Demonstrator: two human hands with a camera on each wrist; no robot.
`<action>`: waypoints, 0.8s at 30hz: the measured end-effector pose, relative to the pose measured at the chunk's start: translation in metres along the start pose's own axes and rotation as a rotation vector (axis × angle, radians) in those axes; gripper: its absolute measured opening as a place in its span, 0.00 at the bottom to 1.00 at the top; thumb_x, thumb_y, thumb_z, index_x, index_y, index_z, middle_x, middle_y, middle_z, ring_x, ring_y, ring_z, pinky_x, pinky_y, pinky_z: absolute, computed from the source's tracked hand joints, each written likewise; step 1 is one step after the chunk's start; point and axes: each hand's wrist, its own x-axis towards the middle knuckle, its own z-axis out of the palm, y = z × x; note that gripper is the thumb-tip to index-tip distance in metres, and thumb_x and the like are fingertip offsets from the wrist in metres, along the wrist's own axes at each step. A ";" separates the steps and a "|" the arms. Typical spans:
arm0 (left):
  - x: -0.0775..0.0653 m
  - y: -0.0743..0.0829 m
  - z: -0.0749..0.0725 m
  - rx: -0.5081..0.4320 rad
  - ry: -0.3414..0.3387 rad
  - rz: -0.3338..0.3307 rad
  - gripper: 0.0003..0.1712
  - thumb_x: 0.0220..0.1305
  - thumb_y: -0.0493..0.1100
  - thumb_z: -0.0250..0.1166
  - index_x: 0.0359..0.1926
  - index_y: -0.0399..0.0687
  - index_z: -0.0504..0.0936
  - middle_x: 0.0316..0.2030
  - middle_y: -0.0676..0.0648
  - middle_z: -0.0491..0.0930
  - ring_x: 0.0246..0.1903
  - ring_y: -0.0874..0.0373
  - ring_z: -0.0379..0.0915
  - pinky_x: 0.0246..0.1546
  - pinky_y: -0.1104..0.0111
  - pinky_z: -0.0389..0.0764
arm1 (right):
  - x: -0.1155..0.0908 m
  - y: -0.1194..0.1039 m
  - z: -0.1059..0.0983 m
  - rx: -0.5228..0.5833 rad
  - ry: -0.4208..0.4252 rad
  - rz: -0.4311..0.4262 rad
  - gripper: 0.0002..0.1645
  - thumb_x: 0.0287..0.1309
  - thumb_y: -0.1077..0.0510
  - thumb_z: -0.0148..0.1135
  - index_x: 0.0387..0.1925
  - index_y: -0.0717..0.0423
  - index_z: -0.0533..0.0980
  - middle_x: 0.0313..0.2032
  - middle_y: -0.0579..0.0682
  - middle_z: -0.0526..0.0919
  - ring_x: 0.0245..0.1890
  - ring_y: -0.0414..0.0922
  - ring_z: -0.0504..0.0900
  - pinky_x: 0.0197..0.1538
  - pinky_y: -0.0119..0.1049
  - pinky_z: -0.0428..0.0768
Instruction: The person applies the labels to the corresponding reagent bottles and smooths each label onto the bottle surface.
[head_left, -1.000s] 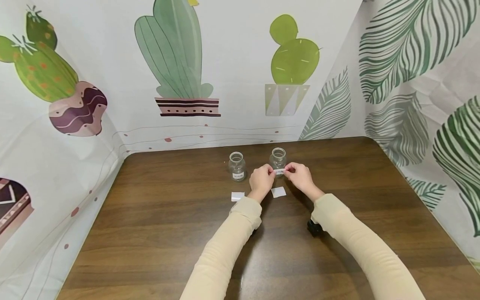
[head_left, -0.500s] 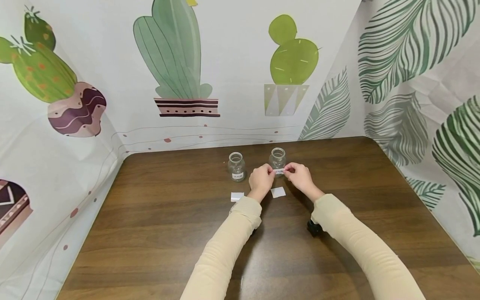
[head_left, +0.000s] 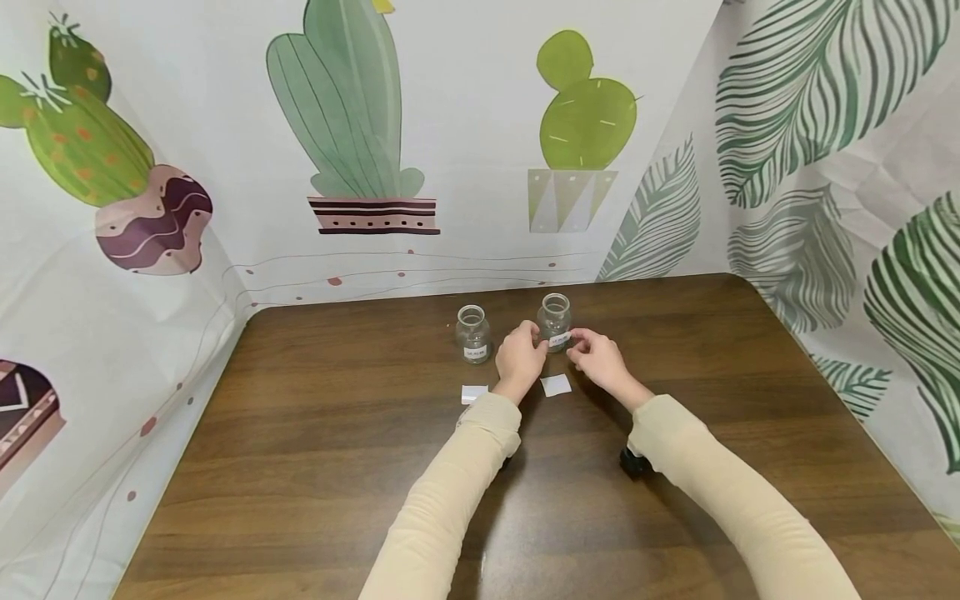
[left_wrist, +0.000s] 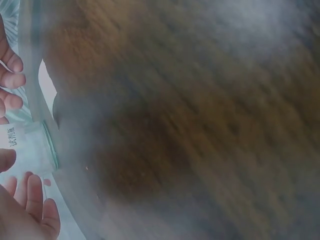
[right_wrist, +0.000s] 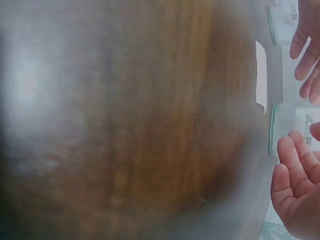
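A clear glass jar stands upright near the back of the table, between my two hands. A white printed label lies on its front, slightly tilted, its right end higher. My left hand is at the jar's left side, fingers spread from the thumb and reaching alongside the glass. On the other side my right hand has its index fingertip right at the label's right end, thumb apart. In the right wrist view the right fingers are loosely extended beside the jar.
A second labelled glass jar stands to the left of my left hand. Two small white paper pieces lie in front of the jars, one partly behind the left forearm. The brown wooden table meets a printed cloth backdrop.
Both hands pinched the label's ends earlier; now their fingers have parted from it. The left fingers have moved forward along the jar, and the label now sits more tilted.
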 end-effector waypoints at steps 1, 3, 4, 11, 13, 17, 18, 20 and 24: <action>0.000 0.000 0.000 -0.011 -0.001 -0.001 0.12 0.53 0.50 0.62 0.38 0.53 0.75 0.33 0.54 0.80 0.32 0.57 0.77 0.27 0.65 0.73 | -0.001 0.000 0.000 0.003 -0.013 0.007 0.24 0.49 0.62 0.57 0.50 0.66 0.69 0.25 0.55 0.81 0.17 0.37 0.75 0.28 0.32 0.71; 0.001 0.000 0.000 -0.022 -0.005 -0.005 0.16 0.52 0.50 0.62 0.42 0.53 0.74 0.36 0.54 0.80 0.34 0.57 0.77 0.30 0.64 0.74 | -0.003 0.001 0.001 0.008 -0.046 0.018 0.29 0.50 0.61 0.56 0.55 0.65 0.64 0.25 0.56 0.81 0.17 0.37 0.75 0.28 0.32 0.72; 0.001 0.000 0.000 -0.024 -0.009 -0.008 0.17 0.52 0.50 0.62 0.44 0.53 0.73 0.37 0.54 0.80 0.35 0.57 0.77 0.31 0.64 0.74 | -0.004 0.001 0.001 0.016 -0.062 0.025 0.31 0.50 0.61 0.56 0.57 0.65 0.62 0.25 0.56 0.81 0.17 0.37 0.75 0.27 0.32 0.73; 0.003 0.002 0.001 -0.027 -0.076 0.022 0.36 0.51 0.50 0.64 0.60 0.53 0.60 0.50 0.49 0.75 0.44 0.53 0.75 0.39 0.61 0.75 | -0.007 0.004 0.000 0.064 -0.111 0.027 0.36 0.49 0.62 0.55 0.61 0.64 0.57 0.26 0.57 0.81 0.16 0.39 0.75 0.26 0.33 0.75; 0.004 0.003 0.000 -0.029 -0.098 0.047 0.41 0.51 0.50 0.64 0.64 0.53 0.55 0.53 0.47 0.72 0.47 0.51 0.74 0.41 0.60 0.75 | -0.008 0.004 -0.001 0.067 -0.113 0.017 0.33 0.50 0.62 0.55 0.59 0.63 0.59 0.26 0.58 0.81 0.16 0.39 0.75 0.25 0.33 0.74; 0.005 0.005 0.000 -0.038 -0.132 0.066 0.45 0.51 0.50 0.65 0.66 0.55 0.51 0.58 0.47 0.68 0.51 0.51 0.71 0.43 0.59 0.74 | -0.009 0.004 -0.001 0.082 -0.126 -0.003 0.27 0.52 0.62 0.54 0.55 0.61 0.64 0.26 0.60 0.80 0.17 0.40 0.75 0.22 0.33 0.73; 0.005 0.005 0.001 -0.041 -0.134 0.067 0.44 0.51 0.50 0.65 0.66 0.55 0.51 0.58 0.48 0.67 0.52 0.51 0.70 0.44 0.59 0.74 | -0.009 0.004 -0.001 0.085 -0.129 -0.009 0.26 0.52 0.63 0.54 0.55 0.61 0.64 0.25 0.60 0.80 0.17 0.41 0.75 0.21 0.33 0.73; 0.005 0.005 0.001 -0.031 -0.115 0.082 0.43 0.50 0.50 0.65 0.65 0.55 0.53 0.58 0.48 0.68 0.51 0.51 0.70 0.43 0.59 0.74 | -0.010 0.003 -0.001 0.092 -0.137 -0.019 0.25 0.52 0.63 0.53 0.54 0.61 0.65 0.25 0.60 0.79 0.17 0.42 0.76 0.20 0.33 0.72; 0.006 0.004 0.003 -0.015 -0.107 0.079 0.39 0.52 0.51 0.63 0.63 0.56 0.56 0.57 0.48 0.69 0.51 0.51 0.71 0.42 0.59 0.74 | -0.012 0.002 -0.001 0.096 -0.144 -0.018 0.27 0.52 0.64 0.53 0.56 0.63 0.63 0.25 0.59 0.80 0.17 0.44 0.76 0.20 0.33 0.72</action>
